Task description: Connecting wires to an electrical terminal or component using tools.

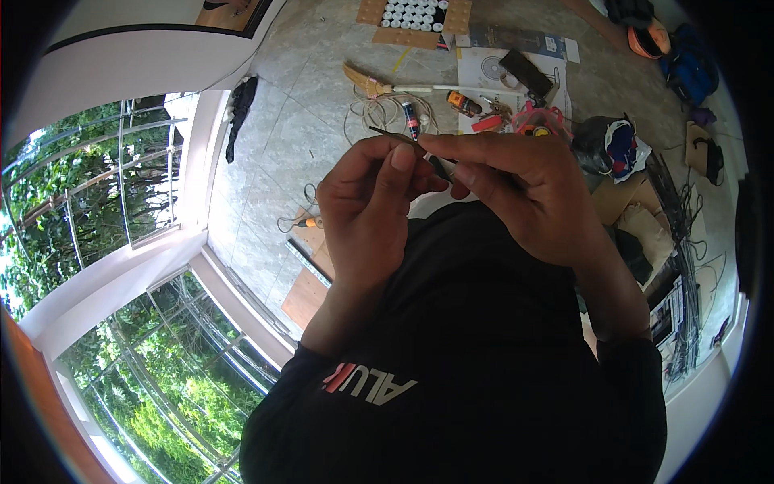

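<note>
In front of my chest both hands meet at a thin dark strip (380, 131), perhaps a piece of cable or rubber; its kind is too small to tell. My left hand (367, 194) pinches it between thumb and curled fingers, and one end pokes out past the fingers. From the other side comes my right hand (536, 189), its forefinger stretched across to the left fingertips and its thumb bent below. A dark length of it shows between the two hands. The right fingers close on this part, though the exact contact is partly hidden.
On the tiled floor beyond lie a broom (367, 83), a coil of pale cable (355, 121), a tube (411, 119), an orange power drill (463, 102) and a pink basket (556, 121). Farther back is a carton of white cylinders (411, 16). Barred windows (121, 177) stand left; black cables (685, 306) lie right.
</note>
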{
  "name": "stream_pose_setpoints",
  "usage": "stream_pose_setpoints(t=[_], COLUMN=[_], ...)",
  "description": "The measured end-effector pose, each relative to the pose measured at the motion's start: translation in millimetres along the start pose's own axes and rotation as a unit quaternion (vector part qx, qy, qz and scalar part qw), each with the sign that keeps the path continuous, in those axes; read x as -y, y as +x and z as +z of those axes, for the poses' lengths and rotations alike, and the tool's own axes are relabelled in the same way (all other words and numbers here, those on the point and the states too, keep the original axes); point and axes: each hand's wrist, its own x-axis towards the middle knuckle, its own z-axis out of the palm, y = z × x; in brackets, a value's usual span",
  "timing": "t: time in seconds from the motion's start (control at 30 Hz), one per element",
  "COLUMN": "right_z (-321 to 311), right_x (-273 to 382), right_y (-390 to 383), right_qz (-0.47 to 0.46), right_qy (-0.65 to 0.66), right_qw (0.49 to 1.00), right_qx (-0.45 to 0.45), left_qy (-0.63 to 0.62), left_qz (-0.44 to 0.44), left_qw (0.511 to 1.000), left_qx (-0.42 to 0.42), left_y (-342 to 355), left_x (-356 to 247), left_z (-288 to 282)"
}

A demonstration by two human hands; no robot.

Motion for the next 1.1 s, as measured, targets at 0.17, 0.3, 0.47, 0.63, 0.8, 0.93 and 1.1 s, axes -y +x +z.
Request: stream_pose_setpoints(t=[0.17,0.3,0.47,0.63,0.8,0.93,1.1], right_z=[-3.3,-3.9,-7.0,-8.6,-5.7,-9.0,-10.5], right_x=[1.6,0.7,1.8,1.6,0.9,3.4,4.4], right_y=[-1.5,-1.5,-1.4,-3.6,-3.2,-4.2,-3.6], right_qz=[-0.008,-0.02,-0.007,-0.019,-0.03,-0.022,-0.047], right_qy=[-0.001,-0.013,-0.018,-0.017,-0.012,-0.022,-0.048], right_qw=[1.0,1.0,1.0,1.0,0.999,1.0,0.997], right_qx=[-0.004,-0.004,0.007,0.005,-0.003,0.002,0.031], left_qy=[0.02,0.012,0.022,0.027,0.021,0.055,0.039], left_qz=[0.003,0.008,0.014,0.012,0.016,0.019,0.026], left_qw=[1.0,1.0,0.999,0.999,1.0,0.998,0.999], left_qx=[-0.016,-0.019,-0.024,-0.019,-0.009,-0.01,-0.024], left_y=[-2.3,-2.4,-4.7,-6.0,-6.8,-6.4,-7.5], left_x=[-4.2,-6.0,-4.5,-4.7,-3.3,-8.7,-8.1], left_z=[4.2,3.7,4.9,4.0,7.0,5.3,7.1])
